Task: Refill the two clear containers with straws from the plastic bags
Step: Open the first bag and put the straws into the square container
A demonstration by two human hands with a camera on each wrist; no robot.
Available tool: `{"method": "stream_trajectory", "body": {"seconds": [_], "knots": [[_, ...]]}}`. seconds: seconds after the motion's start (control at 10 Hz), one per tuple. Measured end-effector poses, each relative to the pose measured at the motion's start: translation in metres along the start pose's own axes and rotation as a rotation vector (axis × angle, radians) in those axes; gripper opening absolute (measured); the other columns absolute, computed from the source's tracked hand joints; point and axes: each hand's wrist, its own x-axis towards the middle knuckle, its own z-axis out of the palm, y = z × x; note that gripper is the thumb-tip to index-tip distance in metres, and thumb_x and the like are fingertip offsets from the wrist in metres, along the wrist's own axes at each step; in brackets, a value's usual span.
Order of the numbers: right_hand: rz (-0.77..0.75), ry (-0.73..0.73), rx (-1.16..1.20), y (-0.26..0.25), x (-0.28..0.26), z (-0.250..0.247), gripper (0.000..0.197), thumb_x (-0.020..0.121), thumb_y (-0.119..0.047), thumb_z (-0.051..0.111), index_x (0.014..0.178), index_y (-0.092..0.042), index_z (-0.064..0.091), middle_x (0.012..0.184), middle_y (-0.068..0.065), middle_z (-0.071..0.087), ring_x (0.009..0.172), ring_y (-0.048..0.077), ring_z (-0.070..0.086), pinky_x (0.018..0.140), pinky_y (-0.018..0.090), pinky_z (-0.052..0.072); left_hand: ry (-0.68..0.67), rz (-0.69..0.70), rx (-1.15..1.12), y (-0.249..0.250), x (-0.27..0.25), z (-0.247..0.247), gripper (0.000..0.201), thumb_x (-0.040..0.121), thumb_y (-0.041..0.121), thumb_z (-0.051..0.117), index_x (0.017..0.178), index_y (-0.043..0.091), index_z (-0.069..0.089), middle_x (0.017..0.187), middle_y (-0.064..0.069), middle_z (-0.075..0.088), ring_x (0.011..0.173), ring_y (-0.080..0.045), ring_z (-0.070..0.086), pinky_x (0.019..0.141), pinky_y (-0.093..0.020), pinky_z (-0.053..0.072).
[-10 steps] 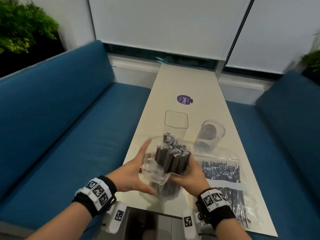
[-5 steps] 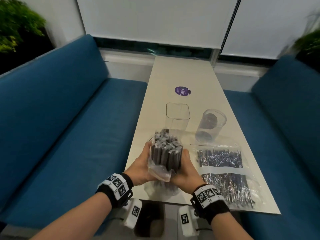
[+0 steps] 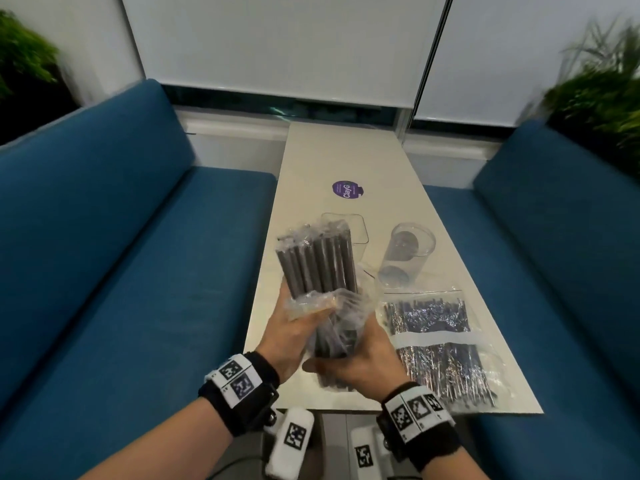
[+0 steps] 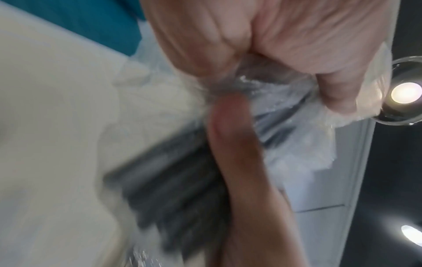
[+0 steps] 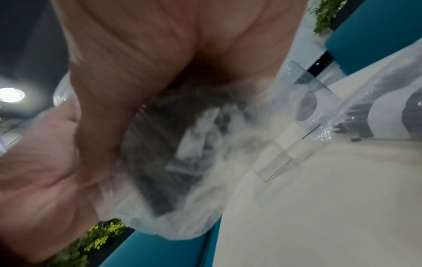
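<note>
Above the near end of the table (image 3: 346,161), seen from the head camera, both hands clasp one bundle of dark straws (image 3: 318,265) in a clear bag (image 3: 332,306). The left hand (image 3: 294,327) curls round the crumpled bag at mid-bundle; the right hand (image 3: 360,362) grips the lower end. Behind the bundle stands the square container (image 3: 360,230), with the round container (image 3: 408,251) to its right. A second bag (image 3: 440,348) of thin straws lies flat by the right table edge. Blue benches (image 3: 121,254) flank the table; its far half is bare but for a purple sticker (image 3: 347,190).

From the left wrist, blurred, fingers (image 4: 342,90) pinch plastic over dark straws.

From the right wrist, also blurred, the palm closes on the bag.

Half a second ago the bundle stood end-on; it now leans away, its length showing.
</note>
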Motion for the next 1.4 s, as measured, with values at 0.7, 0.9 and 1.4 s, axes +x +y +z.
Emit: {"method": "stream_trajectory", "body": {"seconds": [0.7,0.9,1.4], "knots": [[-0.12,-0.107,0.102,-0.01,0.023,-0.081,0.057,0.075,0.0,0.087,0.126,-0.012,0.066,0.115,0.008,0.078,0.107,0.022,0.076,0.092,0.045,0.063,-0.432,1.303,2.05,0.058,0.006,0.009,0.102,0.083,-0.004,0.058,0.164,0.035,0.009,0.172,-0.005,-0.005,0.158,-0.031,-0.01,0.126,-0.054,-0.01],[-0.211,-0.254,0.04,-0.055,0.024,-0.106,0.054,0.079,-0.022,0.088,0.127,-0.026,0.064,0.123,0.0,0.073,0.113,0.014,0.072,0.096,0.037,0.06,-0.181,1.337,1.942,0.062,0.05,0.032,0.052,0.094,0.02,0.06,0.143,0.033,0.047,0.148,-0.006,0.044,0.148,-0.04,0.031,0.121,-0.07,0.011],[-0.399,-0.002,-0.327,-0.139,0.115,-0.15,0.116,0.073,-0.024,0.093,0.153,-0.011,0.01,0.139,-0.003,0.05,0.12,0.017,0.061,0.104,0.039,0.055,-0.05,0.354,0.715,0.17,0.114,0.08,0.038,0.077,0.041,0.086,0.112,0.03,0.074,0.1,0.016,0.077,0.091,0.007,0.071,0.082,-0.014,0.055]]}}
